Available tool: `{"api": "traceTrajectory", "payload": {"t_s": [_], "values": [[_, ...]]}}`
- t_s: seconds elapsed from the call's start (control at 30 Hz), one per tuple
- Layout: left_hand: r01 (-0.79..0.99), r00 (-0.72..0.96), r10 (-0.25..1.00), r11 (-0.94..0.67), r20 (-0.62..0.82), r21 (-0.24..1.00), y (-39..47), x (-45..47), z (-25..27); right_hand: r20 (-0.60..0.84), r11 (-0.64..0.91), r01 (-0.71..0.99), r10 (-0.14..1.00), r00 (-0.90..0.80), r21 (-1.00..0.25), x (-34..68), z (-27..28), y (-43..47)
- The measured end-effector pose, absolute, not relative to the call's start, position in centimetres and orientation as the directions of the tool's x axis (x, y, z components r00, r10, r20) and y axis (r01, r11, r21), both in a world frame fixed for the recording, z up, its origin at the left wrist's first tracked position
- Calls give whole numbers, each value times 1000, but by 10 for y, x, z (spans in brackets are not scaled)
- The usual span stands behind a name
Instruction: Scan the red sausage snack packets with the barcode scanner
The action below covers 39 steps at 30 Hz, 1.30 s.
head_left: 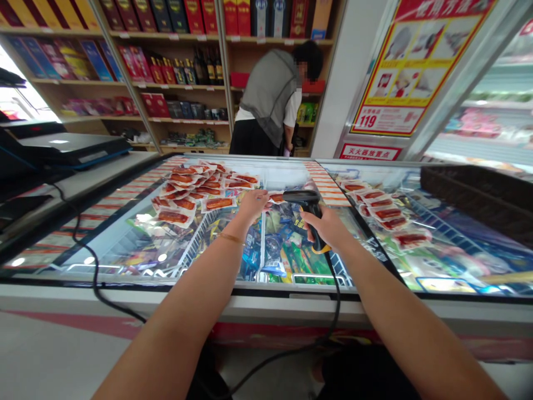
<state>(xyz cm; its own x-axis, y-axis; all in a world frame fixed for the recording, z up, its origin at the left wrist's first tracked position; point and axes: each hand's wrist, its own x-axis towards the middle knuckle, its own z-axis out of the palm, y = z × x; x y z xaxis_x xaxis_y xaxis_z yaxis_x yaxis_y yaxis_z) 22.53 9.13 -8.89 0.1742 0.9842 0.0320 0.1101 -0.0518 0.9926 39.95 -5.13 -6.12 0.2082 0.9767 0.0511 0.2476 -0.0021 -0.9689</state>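
Observation:
My right hand (322,228) is wrapped round the handle of a black and yellow barcode scanner (300,196), its head pointing left. Just left of the scanner head, my left hand (254,204) pinches a vacuum-packed sausage (276,198), partly hidden behind the scanner. Both hands are above the glass lid of a chest freezer. A pile of similar packed sausages (191,186) lies on the glass to the left of my left hand. More packs (383,210) lie on the glass at the right.
Under the freezer glass (137,239) are wire baskets with colourful packages. The scanner's black cable (336,300) hangs over the front edge. A person (270,100) bends by the shelves behind. A dark brown box-like object (474,194) rests at the right, a scale-like device (79,147) at the left.

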Motion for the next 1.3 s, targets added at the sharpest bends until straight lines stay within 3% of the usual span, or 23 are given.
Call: {"api": "traceTrajectory", "payload": {"t_s": [0.17,0.4,0.83,1.3], "values": [[20,174,976,-140,134,990,91,224,-92,47,-5,237,976,211,-972,399,-61,-51],[136,119,953,-293,278,946,101,220,-99,58,3,257,977,207,-966,399,-59,-53],[-57,167,928,-329,334,942,114,217,-103,81,32,347,989,127,-937,391,-49,-67],[-28,166,908,-385,384,922,118,216,-107,117,80,375,990,77,-924,393,-53,-66]]}}
